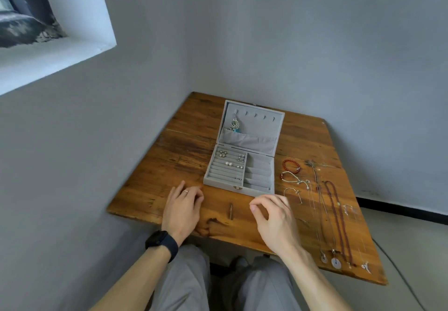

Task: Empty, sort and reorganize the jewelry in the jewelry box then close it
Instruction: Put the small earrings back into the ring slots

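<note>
A grey velvet jewelry box point(258, 190) stands open on the wooden table point(184, 158). Its lid leans back, with one dangling pendant point(234, 124) on a hook. Several earrings and studs point(229, 159) sit in the ring rolls on the box's left side. A red bead bracelet point(290, 166) and two thin bracelets point(292, 177) lie to the right of the box. Further right, several long necklaces point(333, 213) are stretched out towards the front edge. My left hand point(182, 205) rests on the table left of the box, fingers loosely curled. My right hand point(272, 216) hovers in front of the box, relaxed and holding nothing.
The table stands in a corner between two grey walls. A window recess point(55, 44) is up on the left. A dark knot mark point(230, 211) shows on the wood between my hands. My knees are under the front edge.
</note>
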`<state>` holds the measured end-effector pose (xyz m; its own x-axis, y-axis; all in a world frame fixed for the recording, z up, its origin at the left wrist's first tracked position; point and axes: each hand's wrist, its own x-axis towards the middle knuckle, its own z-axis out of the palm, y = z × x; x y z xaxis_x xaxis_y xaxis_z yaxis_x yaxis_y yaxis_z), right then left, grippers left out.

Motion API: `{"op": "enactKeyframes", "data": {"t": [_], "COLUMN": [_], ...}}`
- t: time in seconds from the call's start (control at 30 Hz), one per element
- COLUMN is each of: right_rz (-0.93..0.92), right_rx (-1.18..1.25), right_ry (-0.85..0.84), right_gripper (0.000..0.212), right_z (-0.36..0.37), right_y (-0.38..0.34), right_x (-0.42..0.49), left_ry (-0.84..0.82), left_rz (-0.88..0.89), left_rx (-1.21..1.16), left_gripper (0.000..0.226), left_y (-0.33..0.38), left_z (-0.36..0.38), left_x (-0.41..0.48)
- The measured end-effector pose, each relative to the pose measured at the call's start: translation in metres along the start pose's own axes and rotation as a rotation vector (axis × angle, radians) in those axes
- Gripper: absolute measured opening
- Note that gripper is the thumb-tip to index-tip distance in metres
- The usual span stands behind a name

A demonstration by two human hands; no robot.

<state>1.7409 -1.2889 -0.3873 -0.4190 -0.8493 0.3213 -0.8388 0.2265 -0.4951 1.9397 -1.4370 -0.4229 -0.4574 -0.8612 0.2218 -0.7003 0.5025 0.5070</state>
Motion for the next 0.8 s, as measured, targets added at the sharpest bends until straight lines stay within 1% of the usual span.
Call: {"op": "enactKeyframes", "data": {"t": [0.17, 0.37, 0.67, 0.8], "right_rz": [-0.046, -0.092, -0.048, -0.020], "right_rx": [-0.017, -0.137, -0.277, -0.315], "right_ry": [-0.037, -0.128, -0.314, -0.301], "right_gripper": [0.010, 0.010, 0.018, 0.014], "right_z": [0.005, 0.024, 0.041, 0.041], "right_y": [-0.013, -0.020, -0.030, -0.037], "right_x": [0.042, 0.087, 0.118, 0.126], "left_ry": [0.078, 0.098, 0.104, 0.111], "left_rz": [-0.010, 0.012, 0.019, 0.026], "left_rx": [-0.053, -0.085, -0.069, -0.064], "left_gripper": [0.012, 0.011, 0.014, 0.015], "left_y": [-0.001, -0.006, -0.008, -0.009], "left_z": [0.006, 0.008, 0.011, 0.013], "left_x": [-0.005, -0.007, -0.007, -0.007]}}
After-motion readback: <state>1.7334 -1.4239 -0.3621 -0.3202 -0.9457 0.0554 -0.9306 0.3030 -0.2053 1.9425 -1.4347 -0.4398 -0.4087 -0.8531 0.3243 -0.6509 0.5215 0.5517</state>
